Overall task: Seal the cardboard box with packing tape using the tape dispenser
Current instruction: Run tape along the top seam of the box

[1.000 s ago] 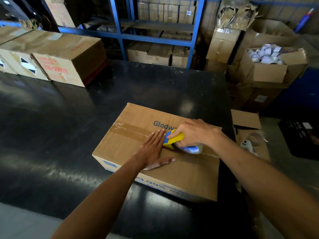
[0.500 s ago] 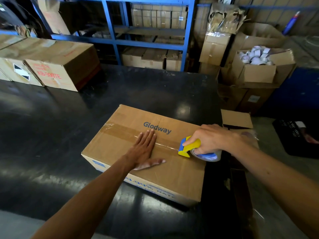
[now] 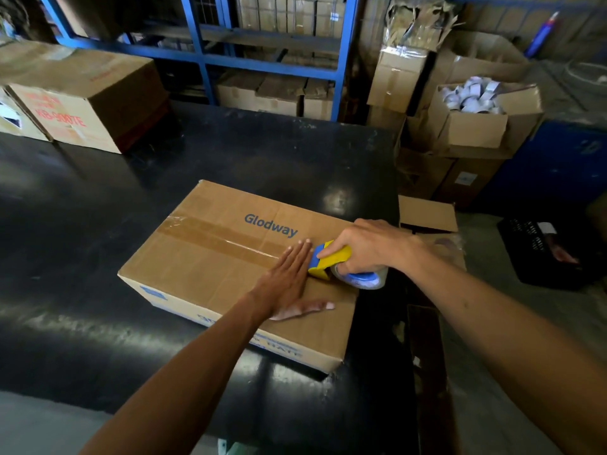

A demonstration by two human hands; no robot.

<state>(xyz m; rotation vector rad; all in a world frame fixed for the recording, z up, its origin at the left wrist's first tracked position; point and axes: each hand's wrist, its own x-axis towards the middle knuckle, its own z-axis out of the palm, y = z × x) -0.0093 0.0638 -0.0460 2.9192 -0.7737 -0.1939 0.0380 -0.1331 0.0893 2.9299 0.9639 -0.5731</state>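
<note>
Taped cardboard box (image 3: pixel 210 274) on black table (image 3: pixel 98 224), stacked cartons (image 3: pixel 473 129) beside

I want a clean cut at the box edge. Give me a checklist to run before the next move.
1. Clear tape strip flat along the brown cardboard Glodway box seam: ok.
2. Left hand pressing flat behind the dispenser: ok.
3. Right hand gripping the yellow-and-blue tape dispenser: ok.
4. Dispenser at the box's right edge: ok.
5. Tape wrapped down the end face: cannot tell.
6. Blade against tape: cannot tell.
</note>
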